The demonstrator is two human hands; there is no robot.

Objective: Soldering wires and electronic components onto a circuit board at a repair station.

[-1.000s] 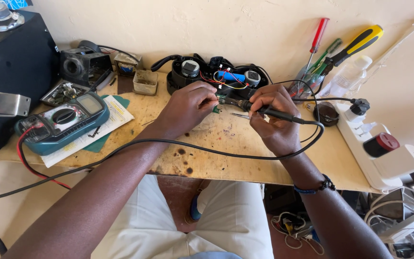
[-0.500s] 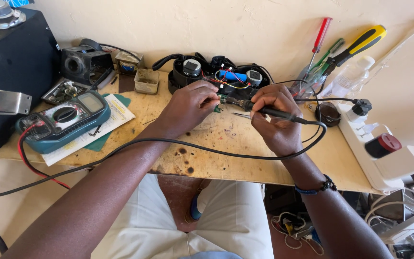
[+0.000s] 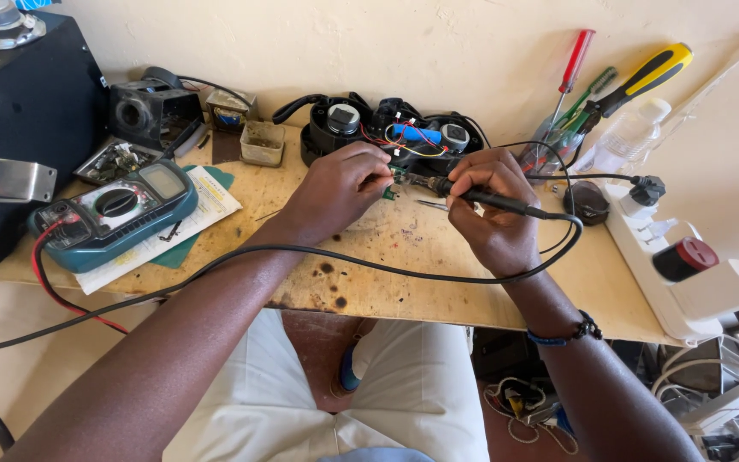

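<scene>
Pinching a tiny green circuit board [image 3: 388,190] just above the wooden bench [image 3: 387,265], the left hand [image 3: 335,188] has its fingertips closed on the edges. It looks light, stiff and easy to break. The right hand [image 3: 493,214] wraps the thin black soldering iron [image 3: 481,197] like a pen, tip at the board.

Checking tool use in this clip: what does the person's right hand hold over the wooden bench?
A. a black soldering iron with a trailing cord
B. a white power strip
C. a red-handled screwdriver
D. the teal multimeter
A: the right hand grips a black soldering iron, its tip pointing towards the small green part pinched by the left hand.
</scene>
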